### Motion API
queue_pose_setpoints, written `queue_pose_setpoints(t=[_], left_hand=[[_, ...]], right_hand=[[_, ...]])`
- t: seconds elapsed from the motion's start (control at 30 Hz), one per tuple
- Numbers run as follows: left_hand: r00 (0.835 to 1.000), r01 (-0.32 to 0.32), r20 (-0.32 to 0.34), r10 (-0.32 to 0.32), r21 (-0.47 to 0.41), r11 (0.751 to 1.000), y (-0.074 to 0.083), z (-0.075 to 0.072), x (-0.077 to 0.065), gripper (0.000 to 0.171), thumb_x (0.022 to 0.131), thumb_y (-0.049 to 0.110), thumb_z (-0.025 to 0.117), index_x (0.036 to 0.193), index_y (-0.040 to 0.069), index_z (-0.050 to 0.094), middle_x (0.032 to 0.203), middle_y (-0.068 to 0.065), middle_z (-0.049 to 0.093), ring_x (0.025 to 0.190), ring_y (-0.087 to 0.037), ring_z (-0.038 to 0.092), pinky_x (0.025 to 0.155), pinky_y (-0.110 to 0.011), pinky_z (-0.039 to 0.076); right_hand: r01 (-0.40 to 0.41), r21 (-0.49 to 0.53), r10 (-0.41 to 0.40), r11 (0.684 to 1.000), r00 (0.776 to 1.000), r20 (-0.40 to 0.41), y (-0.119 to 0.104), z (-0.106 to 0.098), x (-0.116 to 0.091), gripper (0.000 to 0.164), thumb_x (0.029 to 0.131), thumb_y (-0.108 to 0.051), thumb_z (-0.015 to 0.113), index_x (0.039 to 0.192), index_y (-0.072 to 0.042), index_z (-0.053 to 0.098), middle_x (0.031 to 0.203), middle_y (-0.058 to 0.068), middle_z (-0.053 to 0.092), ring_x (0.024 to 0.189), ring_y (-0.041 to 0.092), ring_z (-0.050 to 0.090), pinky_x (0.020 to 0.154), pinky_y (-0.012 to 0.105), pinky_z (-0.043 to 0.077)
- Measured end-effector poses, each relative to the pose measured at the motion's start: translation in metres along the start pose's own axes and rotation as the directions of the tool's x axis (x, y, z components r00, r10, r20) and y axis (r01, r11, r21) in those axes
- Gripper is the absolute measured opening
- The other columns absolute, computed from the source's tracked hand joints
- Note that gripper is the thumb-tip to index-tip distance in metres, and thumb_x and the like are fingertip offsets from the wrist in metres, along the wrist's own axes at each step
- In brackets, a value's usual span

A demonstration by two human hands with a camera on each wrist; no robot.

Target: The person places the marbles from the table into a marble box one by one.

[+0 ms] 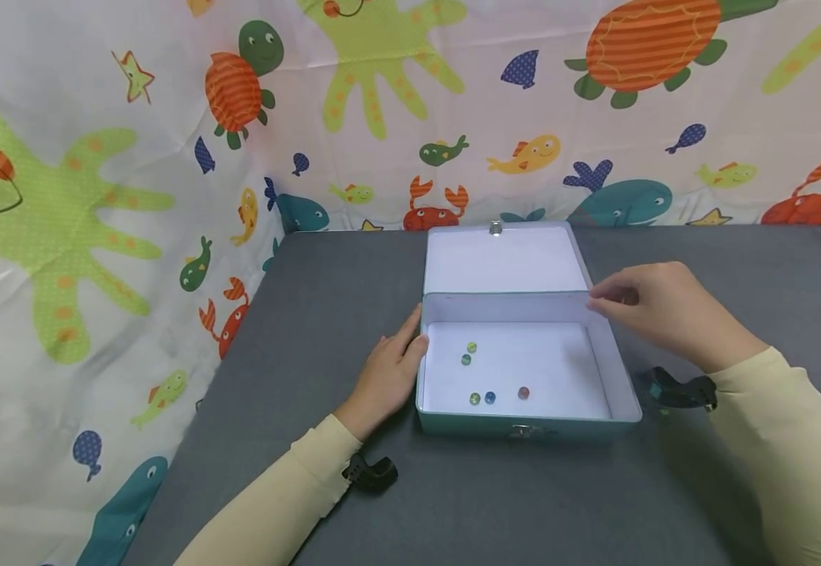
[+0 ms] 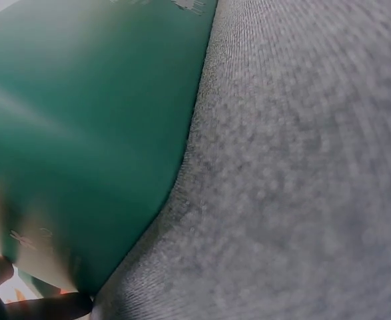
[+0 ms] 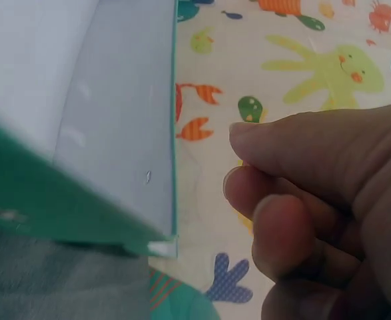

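A tin box [image 1: 526, 428], green outside and white inside, stands on the table with its hinged lid [image 1: 502, 259] folded back. Several small glass marbles lie on its floor, among them a blue marble [image 1: 490, 398], a reddish marble [image 1: 524, 393] and a green marble [image 1: 466, 359]. My left hand [image 1: 386, 377] rests on the box's left side, fingers extended along the wall. Beside the right wall's far end, my right hand [image 1: 661, 306] hovers with thumb and forefinger tips close together. In the right wrist view its fingers [image 3: 285, 233] are curled, and no object shows between them.
A grey cloth [image 1: 332, 299] covers the table. Behind and to the left hangs a curtain [image 1: 382, 173] printed with sea animals. A metal clasp [image 1: 523, 431] is on the box's front, and a small green spot [image 1: 665, 411] shows on the cloth under the right wrist device.
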State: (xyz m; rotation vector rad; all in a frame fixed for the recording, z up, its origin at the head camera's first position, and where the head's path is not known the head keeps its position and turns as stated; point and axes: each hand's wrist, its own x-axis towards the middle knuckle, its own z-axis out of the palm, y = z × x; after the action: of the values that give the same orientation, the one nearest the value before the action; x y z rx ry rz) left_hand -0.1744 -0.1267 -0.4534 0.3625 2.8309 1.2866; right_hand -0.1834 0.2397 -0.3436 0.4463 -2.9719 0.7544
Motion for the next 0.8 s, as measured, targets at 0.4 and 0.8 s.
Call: queue_pose_setpoints(t=[0.4,0.8], left_hand=[[1.000,-0.020,-0.010,0.020,0.002,1.000,-0.001,-0.004,0.002,0.059,0.112,0.045,0.036,0.167,0.025,0.032,0.163,0.001,0.045,0.152,-0.022,0.039,0.130,-0.055,0.016],[1.000,-0.030,-0.004,0.030,-0.006,1.000,-0.002,0.000,0.003,0.059,0.112,0.046,0.036,0.167,0.025,0.031,0.164,0.003,0.043,0.154,-0.020,0.037,0.130,-0.056,0.015]], right_hand=[[-0.032,-0.010,0.033,0.999,0.999,0.042,0.035,0.001,-0.024,0.025,0.095,-0.021,0.079,0.112,-0.002,0.081,0.098,0.010,0.079,0.083,0.020,0.067,0.064,0.023,0.054],[-0.064,-0.036,0.070,0.997,0.980,0.184,0.070,0.014,-0.037,0.026,0.090,-0.013,0.081,0.109,0.005,0.079,0.095,0.011,0.078,0.082,0.019,0.069,0.064,0.029,0.056]])
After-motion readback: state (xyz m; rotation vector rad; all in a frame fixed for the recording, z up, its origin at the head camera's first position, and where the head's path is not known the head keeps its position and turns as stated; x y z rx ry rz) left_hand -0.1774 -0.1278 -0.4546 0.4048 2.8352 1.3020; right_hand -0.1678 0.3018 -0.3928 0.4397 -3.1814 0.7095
